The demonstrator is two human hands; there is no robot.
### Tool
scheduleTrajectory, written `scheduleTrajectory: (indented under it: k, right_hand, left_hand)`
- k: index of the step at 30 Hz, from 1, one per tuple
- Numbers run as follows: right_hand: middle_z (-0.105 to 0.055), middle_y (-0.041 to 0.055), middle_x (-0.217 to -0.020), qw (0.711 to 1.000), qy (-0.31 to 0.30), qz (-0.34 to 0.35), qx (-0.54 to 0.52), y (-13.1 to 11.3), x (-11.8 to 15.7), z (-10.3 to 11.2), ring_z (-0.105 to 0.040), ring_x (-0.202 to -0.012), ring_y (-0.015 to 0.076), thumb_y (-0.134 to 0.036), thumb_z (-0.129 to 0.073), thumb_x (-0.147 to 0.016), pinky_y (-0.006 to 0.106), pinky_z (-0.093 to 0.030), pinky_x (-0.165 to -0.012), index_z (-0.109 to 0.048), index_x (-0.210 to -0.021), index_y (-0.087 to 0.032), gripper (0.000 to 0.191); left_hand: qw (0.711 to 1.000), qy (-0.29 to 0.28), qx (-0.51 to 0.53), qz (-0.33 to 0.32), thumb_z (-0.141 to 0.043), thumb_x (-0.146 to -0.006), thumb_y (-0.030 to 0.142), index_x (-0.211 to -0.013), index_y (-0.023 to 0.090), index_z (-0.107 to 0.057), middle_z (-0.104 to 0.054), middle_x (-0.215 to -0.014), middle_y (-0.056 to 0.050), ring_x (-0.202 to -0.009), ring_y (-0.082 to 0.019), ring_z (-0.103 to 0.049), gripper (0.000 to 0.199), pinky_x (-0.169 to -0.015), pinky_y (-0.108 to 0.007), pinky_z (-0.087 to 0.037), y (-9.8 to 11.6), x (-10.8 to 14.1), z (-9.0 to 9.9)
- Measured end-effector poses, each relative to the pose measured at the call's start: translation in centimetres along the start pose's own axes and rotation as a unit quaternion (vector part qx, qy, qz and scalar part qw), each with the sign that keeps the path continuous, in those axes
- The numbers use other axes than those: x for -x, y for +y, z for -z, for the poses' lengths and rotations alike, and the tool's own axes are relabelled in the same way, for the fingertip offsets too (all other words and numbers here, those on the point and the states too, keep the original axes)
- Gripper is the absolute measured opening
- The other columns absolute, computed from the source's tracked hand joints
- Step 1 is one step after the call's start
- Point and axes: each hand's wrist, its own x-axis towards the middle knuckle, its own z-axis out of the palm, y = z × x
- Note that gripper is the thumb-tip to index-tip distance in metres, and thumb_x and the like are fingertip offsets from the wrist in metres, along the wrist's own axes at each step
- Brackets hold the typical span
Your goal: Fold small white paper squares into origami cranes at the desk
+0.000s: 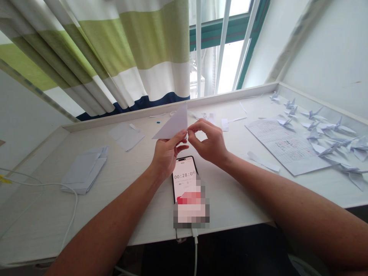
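My left hand [167, 151] grips a white sheet of paper folded into a triangle [173, 124], its thumb pressed on the lower right part. The triangle is held up above the desk, one point upward and another toward the left. At its lower right corner my right hand [209, 140] is closed in a pinch, thumb and index fingertip together at the paper's edge. What lies between those fingertips is mostly hidden. Below the hands a phone [184, 172] lies on the desk, its screen showing a running time count; its lower part is blurred.
Several folded paper cranes [313, 126] crowd the right side, some on a written grid sheet [290, 149]. To the left lie a stack of white paper [84, 170] and loose sheets [126, 136]. Paper strips [263, 161] are scattered about. A white cable [76, 207] crosses the left edge.
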Motion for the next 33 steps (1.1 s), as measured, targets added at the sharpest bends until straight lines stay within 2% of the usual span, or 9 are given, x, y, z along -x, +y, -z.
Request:
scheduleTrajectory:
  k: [3, 6, 10, 16, 20, 24, 27, 33]
  right_hand:
    - [-0.071, 0.0017, -0.081, 0.996, -0.007, -0.068, -0.061, -0.21, -0.2, 0.28, -0.068, -0.078, 0.0172, -0.017, -0.06, -0.091, 0.036, -0.057, -0.074, -0.069, -0.087, -0.021, 0.011]
    - [-0.072, 0.0015, -0.078, 0.979, -0.028, -0.145, -0.139, -0.09, -0.33, 0.28, -0.07, -0.076, 0.017, -0.021, -0.062, -0.091, 0.036, -0.059, -0.074, -0.071, -0.086, -0.02, 0.011]
    - [-0.073, 0.0007, -0.075, 0.968, -0.054, -0.173, -0.176, 0.19, -0.34, 0.01, -0.071, -0.073, 0.0156, -0.028, -0.07, -0.091, 0.035, -0.061, -0.075, -0.07, -0.082, -0.019, 0.013]
    - [-0.073, 0.0002, -0.076, 0.979, -0.046, -0.141, -0.142, -0.08, -0.29, -0.07, -0.07, -0.075, 0.0151, -0.024, -0.068, -0.093, 0.035, -0.06, -0.076, -0.067, -0.08, -0.02, 0.013]
    - [-0.073, 0.0016, -0.079, 0.985, -0.058, -0.115, -0.111, -0.23, -0.21, -0.02, -0.07, -0.075, 0.0158, -0.026, -0.067, -0.097, 0.034, -0.057, -0.07, -0.067, -0.084, -0.02, 0.013]
    - [-0.071, 0.0013, -0.079, 0.996, -0.062, -0.044, -0.051, 0.01, -0.27, 0.19, -0.066, -0.072, 0.015, -0.021, -0.064, -0.097, 0.032, -0.054, -0.065, -0.066, -0.083, -0.02, 0.015]
    - [-0.071, 0.0007, -0.08, 0.998, -0.06, -0.004, -0.026, 0.16, -0.38, 0.4, -0.064, -0.071, 0.0146, -0.019, -0.064, -0.095, 0.032, -0.054, -0.067, -0.064, -0.082, -0.021, 0.014]
    - [-0.071, 0.0007, -0.081, 0.998, -0.059, -0.006, -0.008, 0.32, -0.41, 0.53, -0.065, -0.072, 0.0154, -0.021, -0.065, -0.095, 0.034, -0.054, -0.068, -0.063, -0.082, -0.022, 0.013]
  left_hand:
    - [1.0, 0.003, 0.003, 0.006, -0.096, -0.066, 0.035, -0.089, 0.018, -0.076, -0.071, -0.086, 0.0, -0.072, -0.011, -0.061, 0.035, -0.068, -0.025, -0.052, 0.02, -0.05, 0.09]
    - [1.0, 0.005, 0.003, 0.009, -0.096, -0.065, 0.035, -0.089, 0.017, -0.076, -0.071, -0.084, 0.0, -0.072, -0.011, -0.062, 0.036, -0.067, -0.025, -0.053, -0.01, -0.06, 0.16]
    - [1.0, 0.005, -0.01, 0.005, -0.096, -0.064, 0.036, -0.09, 0.018, -0.077, -0.071, -0.081, 0.001, -0.07, -0.011, -0.062, 0.037, -0.066, -0.025, -0.053, -0.13, -0.05, 0.26]
    - [1.0, -0.002, -0.012, -0.004, -0.094, -0.067, 0.034, -0.087, 0.019, -0.074, -0.068, -0.078, 0.002, -0.07, -0.011, -0.061, 0.032, -0.064, -0.025, -0.053, -0.07, 0.01, 0.38]
    - [1.0, 0.021, -0.012, -0.021, -0.094, -0.066, 0.033, -0.088, 0.021, -0.073, -0.071, -0.088, 0.001, -0.076, -0.012, -0.063, 0.033, -0.065, -0.025, -0.053, -0.04, 0.01, 0.26]
    - [0.998, 0.051, -0.023, -0.043, -0.096, -0.064, 0.033, -0.087, 0.02, -0.074, -0.074, -0.097, -0.002, -0.088, -0.016, -0.067, 0.034, -0.068, -0.027, -0.054, -0.21, -0.08, 0.19]
    - [0.998, 0.043, -0.026, -0.043, -0.097, -0.065, 0.035, -0.09, 0.019, -0.075, -0.075, -0.101, -0.003, -0.093, -0.017, -0.068, 0.037, -0.07, -0.027, -0.055, -0.39, -0.15, 0.29]
    - [0.998, 0.041, -0.038, -0.033, -0.1, -0.06, 0.042, -0.094, 0.018, -0.077, -0.076, -0.102, -0.005, -0.092, -0.018, -0.068, 0.047, -0.067, -0.026, -0.053, -0.49, -0.2, 0.38]
